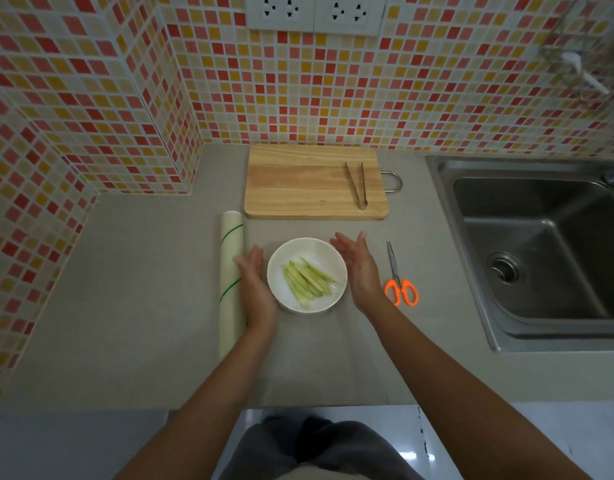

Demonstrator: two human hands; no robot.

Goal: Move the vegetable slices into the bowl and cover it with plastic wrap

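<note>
A white bowl (291, 252) sits on the grey counter with several pale green vegetable slices (307, 280) lying inside it. A faint glossy film seems to lie over the bowl, but I cannot tell for sure. My left hand (255, 289) is flat and open just left of the bowl, close to its rim. My right hand (355, 263) is open on the bowl's right side, palm turned toward it. A roll of plastic wrap (231, 271) with green markings lies lengthwise left of my left hand.
A wooden cutting board (298, 181) lies behind the bowl with metal tongs (356, 185) on its right part. Orange-handled scissors (399, 282) lie right of my right hand. A steel sink (541, 244) fills the right side. Tiled walls stand behind and left.
</note>
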